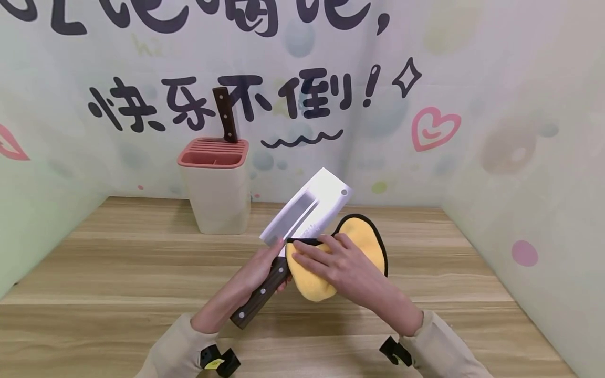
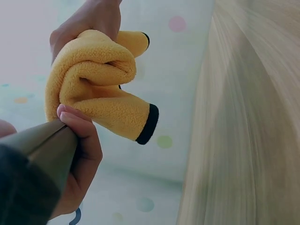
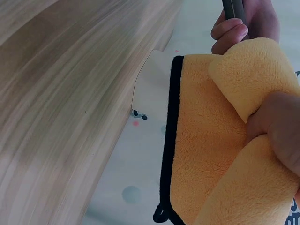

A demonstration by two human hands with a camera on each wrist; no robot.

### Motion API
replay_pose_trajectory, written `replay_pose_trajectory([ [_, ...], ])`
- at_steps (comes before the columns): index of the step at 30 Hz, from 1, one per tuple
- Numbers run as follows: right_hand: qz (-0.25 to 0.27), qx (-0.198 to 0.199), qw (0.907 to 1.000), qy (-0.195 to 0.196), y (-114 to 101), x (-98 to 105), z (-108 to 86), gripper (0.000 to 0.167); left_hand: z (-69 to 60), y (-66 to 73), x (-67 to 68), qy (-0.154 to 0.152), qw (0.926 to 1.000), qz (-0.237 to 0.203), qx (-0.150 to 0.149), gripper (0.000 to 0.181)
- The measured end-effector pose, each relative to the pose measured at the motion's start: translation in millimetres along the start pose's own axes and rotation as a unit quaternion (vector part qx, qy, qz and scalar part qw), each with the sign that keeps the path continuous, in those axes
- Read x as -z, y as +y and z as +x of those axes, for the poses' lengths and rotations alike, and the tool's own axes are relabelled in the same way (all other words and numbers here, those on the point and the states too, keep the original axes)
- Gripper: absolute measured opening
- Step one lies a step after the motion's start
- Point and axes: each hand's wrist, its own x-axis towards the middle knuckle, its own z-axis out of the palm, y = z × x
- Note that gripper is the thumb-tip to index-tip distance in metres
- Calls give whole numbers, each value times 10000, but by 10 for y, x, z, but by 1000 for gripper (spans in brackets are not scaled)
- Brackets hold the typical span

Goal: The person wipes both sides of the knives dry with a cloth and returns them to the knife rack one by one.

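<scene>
In the head view a cleaver is held up at a slant above the table, its broad steel blade [image 1: 307, 207] pointing up and right. My left hand [image 1: 257, 273] grips its dark riveted handle [image 1: 261, 294]. A folded yellow cloth [image 1: 366, 241] with black edging lies against the lower part of the blade, near the handle. My right hand [image 1: 342, 268] holds the cloth, fingers spread over it. The right wrist view shows the thumb [image 3: 276, 124] pressing into a fold of the cloth [image 3: 211, 117]. Cloth covers the blade's lower right corner.
A white knife block [image 1: 217, 199] with a red slotted top stands at the back left of the wooden table [image 1: 118, 262]. Another dark-handled knife [image 1: 225, 115] is upright in it. A printed backdrop [image 1: 302, 47] closes off the rear and both sides.
</scene>
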Motion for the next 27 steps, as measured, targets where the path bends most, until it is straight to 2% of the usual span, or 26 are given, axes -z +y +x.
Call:
replay_pose_trajectory([
  [8,-141,-225,9996,-56,43,-20,-55,47,-10,-21,6,-63,9999,74,139,55],
  [16,-243,-578,9980,-110,123,-54,-89,60,-40,-41,25,-112,9995,167,243,53],
  [22,-118,-944,9955,-21,222,-102,-143,63,-71,-55,70,-159,9966,802,139,35],
  [27,-101,-1204,9927,-44,302,-136,-196,66,-86,-82,105,-139,9927,1188,162,31],
])
